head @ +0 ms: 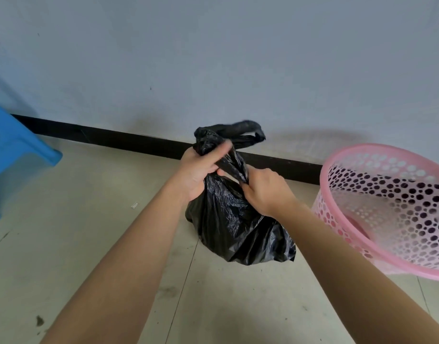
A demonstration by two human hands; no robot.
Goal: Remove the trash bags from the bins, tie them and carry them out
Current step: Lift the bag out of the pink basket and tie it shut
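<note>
The gathered neck of the black trash bag (238, 219) is gripped by the left hand (198, 170) and the right hand (265, 192), its body resting on the floor below them. Tying is judged underway; the loose handles above the fingers must be knotted tight. The pink bin (387, 207) stands just right.

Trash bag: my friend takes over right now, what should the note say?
Left hand: grips the black trash bag's bunched neck.
Right hand: pinches a twisted strip of the bag just below.
Bag: out of the pink perforated bin, resting on the tiled floor beside it.
Done: bag removed.
Left: finish the knot, carry it out.
</note>
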